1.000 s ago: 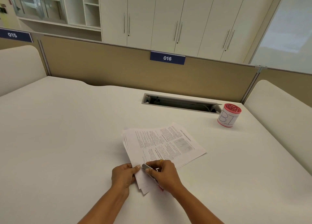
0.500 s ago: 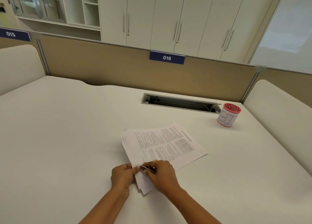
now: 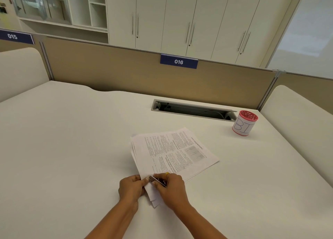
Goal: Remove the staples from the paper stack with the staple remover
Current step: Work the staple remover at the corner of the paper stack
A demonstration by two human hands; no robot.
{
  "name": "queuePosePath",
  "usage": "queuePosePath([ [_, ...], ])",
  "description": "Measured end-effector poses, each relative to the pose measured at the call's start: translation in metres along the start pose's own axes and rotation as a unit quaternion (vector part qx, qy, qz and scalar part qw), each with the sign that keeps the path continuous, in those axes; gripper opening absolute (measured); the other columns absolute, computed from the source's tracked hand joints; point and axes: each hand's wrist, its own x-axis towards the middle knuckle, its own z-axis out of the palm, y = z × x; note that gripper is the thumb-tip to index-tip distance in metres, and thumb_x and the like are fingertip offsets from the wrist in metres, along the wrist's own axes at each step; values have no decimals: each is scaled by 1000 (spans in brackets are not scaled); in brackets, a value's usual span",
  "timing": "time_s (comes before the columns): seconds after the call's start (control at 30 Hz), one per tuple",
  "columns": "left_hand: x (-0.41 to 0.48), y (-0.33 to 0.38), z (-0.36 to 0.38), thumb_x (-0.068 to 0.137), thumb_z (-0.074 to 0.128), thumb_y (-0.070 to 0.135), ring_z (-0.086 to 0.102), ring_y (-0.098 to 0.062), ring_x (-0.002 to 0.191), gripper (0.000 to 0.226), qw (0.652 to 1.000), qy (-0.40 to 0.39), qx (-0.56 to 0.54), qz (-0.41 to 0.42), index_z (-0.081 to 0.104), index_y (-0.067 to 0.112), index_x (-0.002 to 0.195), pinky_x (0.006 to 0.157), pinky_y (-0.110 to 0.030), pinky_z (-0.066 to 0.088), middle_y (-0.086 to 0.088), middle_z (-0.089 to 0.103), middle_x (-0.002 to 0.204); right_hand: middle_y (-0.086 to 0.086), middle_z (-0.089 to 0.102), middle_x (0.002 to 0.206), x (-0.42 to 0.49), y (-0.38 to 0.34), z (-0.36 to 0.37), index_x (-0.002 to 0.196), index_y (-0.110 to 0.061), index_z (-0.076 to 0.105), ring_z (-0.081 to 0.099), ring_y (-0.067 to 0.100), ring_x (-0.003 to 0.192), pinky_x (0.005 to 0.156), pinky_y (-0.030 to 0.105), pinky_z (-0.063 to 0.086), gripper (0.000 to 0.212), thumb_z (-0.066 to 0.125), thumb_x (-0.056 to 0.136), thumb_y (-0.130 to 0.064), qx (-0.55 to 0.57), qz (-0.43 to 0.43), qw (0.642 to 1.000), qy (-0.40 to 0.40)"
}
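Observation:
A stack of printed white paper [image 3: 173, 152] lies on the white desk [image 3: 72, 148], its near corner pointing toward me. My left hand [image 3: 130, 187] pinches that near corner from the left. My right hand [image 3: 170, 189] is closed around a metal staple remover [image 3: 155, 179], whose tip rests on the paper's corner right beside my left fingertips. Most of the remover is hidden in my fist. No staple is discernible at this size.
A red-lidded cylindrical container [image 3: 244, 123] marked with letters stands at the back right. An open cable slot [image 3: 192, 109] runs along the desk's rear. A tan divider panel [image 3: 126, 76] bounds the far edge; padded side panels rise left and right.
My right hand has rotated and lowered the staple remover flatter onto the paper's corner, nudging slightly left toward my left fingers. The left hand and the stack stayed put.

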Motion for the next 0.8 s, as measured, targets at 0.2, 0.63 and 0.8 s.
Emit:
queuePosePath([
  [0.2,-3,0,1,74,70,-6,69,-36,84,11,1000,-10,15,18,70,5,77,85,-45,55,-19,72,88,-7,70,111,4,2,-3,109,-26,68,64,7,98,87,24,51,27,64,84,-35,-11,29,1000,-7],
  [0.63,-2,1,-2,73,70,-7,69,-36,85,19,997,-32,62,37,71,1,91,86,-48,54,-20,73,89,-2,72,103,9,3,-11,105,-21,70,66,13,92,85,32,55,27,68,81,-32,45,54,997,-37],
  [0.8,-3,2,-2,74,69,-6,69,-35,83,19,995,-33,78,45,72,2,91,85,-46,55,-17,73,87,6,73,102,13,5,-17,105,-14,71,68,19,92,87,35,55,27,71,80,-24,106,75,989,-76],
])
